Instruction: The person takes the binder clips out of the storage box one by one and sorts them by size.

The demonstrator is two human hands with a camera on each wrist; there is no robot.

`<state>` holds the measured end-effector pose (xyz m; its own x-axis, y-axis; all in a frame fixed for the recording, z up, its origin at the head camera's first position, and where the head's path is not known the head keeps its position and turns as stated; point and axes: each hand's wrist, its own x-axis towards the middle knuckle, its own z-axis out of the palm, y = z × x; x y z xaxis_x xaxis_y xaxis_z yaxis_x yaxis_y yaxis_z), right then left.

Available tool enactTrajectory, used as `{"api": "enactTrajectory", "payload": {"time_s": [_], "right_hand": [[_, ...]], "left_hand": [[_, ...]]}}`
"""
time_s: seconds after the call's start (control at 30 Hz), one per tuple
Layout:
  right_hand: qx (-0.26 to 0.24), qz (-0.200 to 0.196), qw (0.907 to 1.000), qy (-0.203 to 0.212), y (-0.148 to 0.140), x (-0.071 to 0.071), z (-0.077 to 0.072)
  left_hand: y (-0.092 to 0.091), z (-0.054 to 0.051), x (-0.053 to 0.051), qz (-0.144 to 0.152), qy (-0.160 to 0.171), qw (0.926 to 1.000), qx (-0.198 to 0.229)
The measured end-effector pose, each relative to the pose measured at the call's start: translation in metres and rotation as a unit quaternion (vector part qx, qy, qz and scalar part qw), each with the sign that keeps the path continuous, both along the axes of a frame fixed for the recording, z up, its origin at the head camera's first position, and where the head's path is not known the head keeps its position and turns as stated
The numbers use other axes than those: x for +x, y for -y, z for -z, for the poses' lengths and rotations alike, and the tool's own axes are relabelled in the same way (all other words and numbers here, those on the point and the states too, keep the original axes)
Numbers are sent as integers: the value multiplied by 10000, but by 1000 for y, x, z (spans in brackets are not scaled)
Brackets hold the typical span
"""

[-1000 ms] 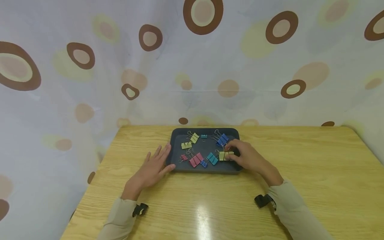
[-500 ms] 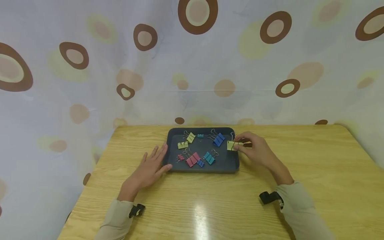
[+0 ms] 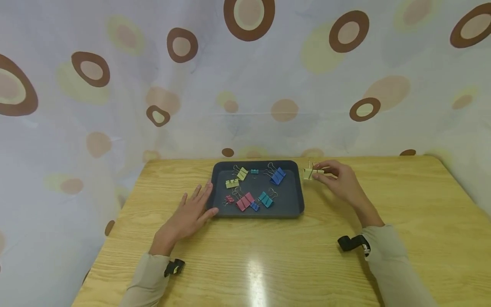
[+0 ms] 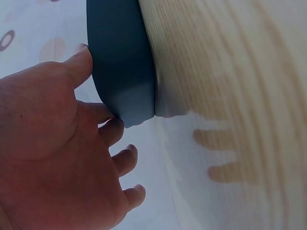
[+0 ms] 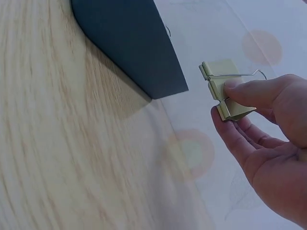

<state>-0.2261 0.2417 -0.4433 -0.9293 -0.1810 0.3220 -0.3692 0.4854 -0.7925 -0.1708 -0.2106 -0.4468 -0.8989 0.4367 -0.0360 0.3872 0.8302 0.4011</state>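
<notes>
A large yellow binder clip (image 3: 308,174) is pinched between thumb and fingers of my right hand (image 3: 339,181), just beyond the tray's right edge. The right wrist view shows the clip (image 5: 220,86) held above the table, its wire handle sticking out. My left hand (image 3: 188,217) touches the left rim of the dark tray (image 3: 284,211), fingers extended; the left wrist view shows thumb and fingertips at its wall (image 4: 120,57). Inside lie yellow clips (image 3: 242,173), a large blue clip (image 3: 278,175), a pink clip (image 3: 245,201) and a teal clip (image 3: 265,199).
Smaller clips also lie in the tray: a teal one (image 3: 255,171), a blue one (image 3: 255,206) and a red one (image 3: 229,198). The wooden table (image 3: 215,264) extends around it, and a patterned cloth (image 3: 215,136) hangs behind the table's far edge.
My right hand has lifted the large yellow clip from the tray's right part and carried it right, past the rim. The left hand stays at the tray's left side. The head view has shifted slightly.
</notes>
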Motion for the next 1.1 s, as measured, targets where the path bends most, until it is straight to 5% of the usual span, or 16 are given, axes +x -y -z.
{"api": "enactTrajectory", "payload": {"time_s": [0.27, 0.83, 1.1], "right_hand": [[-557, 411, 9961, 539, -13, -7, 10], [-238, 1321, 9827, 1273, -27, -15, 34], [-233, 1352, 9795, 1472, -25, -13, 34]], "left_hand": [[1, 0, -1, -41, 64, 10000, -17], [2, 7, 5, 2, -21, 10000, 50], [0, 2, 3, -47, -25, 10000, 2]]}}
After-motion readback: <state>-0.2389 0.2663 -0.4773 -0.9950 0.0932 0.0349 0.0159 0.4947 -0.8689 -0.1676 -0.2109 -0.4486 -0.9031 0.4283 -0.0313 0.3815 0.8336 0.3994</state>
